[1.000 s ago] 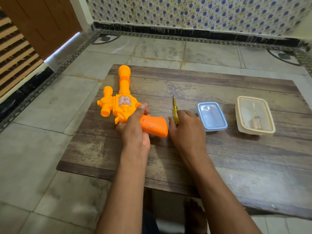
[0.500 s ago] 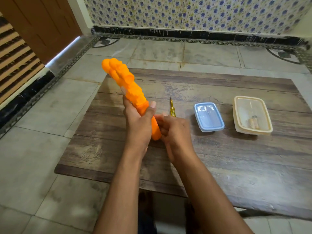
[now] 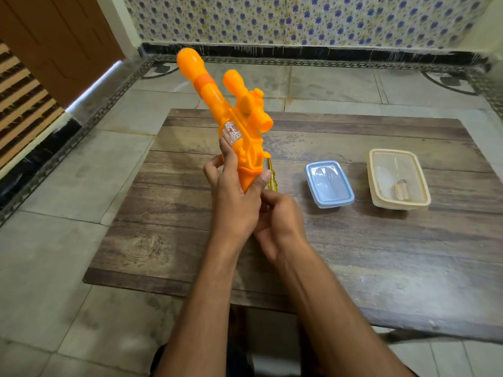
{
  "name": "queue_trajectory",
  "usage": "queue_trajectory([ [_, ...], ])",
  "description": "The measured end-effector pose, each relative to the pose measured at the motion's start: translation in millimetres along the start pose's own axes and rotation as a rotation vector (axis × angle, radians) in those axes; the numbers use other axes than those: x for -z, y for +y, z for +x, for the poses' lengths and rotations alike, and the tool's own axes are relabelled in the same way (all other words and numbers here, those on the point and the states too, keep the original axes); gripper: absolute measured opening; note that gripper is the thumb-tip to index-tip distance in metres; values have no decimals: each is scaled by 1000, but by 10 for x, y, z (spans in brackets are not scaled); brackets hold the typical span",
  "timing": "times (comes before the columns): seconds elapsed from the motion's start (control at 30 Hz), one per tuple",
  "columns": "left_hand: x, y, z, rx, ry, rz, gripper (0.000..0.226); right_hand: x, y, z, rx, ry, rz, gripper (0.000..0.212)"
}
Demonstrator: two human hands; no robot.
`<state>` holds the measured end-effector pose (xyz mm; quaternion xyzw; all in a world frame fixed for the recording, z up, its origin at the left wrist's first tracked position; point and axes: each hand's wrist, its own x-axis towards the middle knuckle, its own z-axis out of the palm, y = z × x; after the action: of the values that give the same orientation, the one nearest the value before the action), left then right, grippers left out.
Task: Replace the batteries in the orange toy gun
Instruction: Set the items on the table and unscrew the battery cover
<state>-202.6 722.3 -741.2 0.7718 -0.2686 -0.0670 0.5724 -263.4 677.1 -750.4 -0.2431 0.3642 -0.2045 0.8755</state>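
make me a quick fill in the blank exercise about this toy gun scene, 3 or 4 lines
1. The left hand holds the toy gun with its barrel pointing ____.
2. The screwdriver with the yellow handle lies on the ____.
3. The container nearer the hands has a ____ lid.
4. The cream container stands to the ____ of the blue one.

Missing words: up; table; blue; right

Soft even light, sharp, wide-angle edge distortion
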Motion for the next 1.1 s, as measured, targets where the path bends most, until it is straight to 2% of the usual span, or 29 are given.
queue_trajectory([
  [0.13,27,-20,28,3,17,-14,92,34,-24,27,-60,41,50,23],
  [0.23,63,-105,103,26,7,-122,87,55,-36,21,-67,46,-7,24],
  [0.3,80,-143,130,33,25,-174,76,51,-31,20,-34,49,-76,35],
  [0.37,92,-144,130,9,50,-233,55,53,-5,41,-19,48,-102,42],
  [0.47,121,-125,125,-1,49,-326,41,63,16,66,2,56,-125,40],
  [0.6,140,-93,107,88,49,-395,45,58,3,20,30,74,-101,27],
  [0.77,150,-87,124,105,58,-457,46,20,-9,-41,106,90,-113,29],
  [0.87,169,-105,146,158,92,-552,40,54,-47,-72,267,93,-283,27],
  [1.0,176,-99,155,246,152,-699,32,164,-175,-109,598,141,-793,19],
  [1.1,190,-104,173,289,190,-774,27,233,-250,-205,685,119,-1059,18],
])
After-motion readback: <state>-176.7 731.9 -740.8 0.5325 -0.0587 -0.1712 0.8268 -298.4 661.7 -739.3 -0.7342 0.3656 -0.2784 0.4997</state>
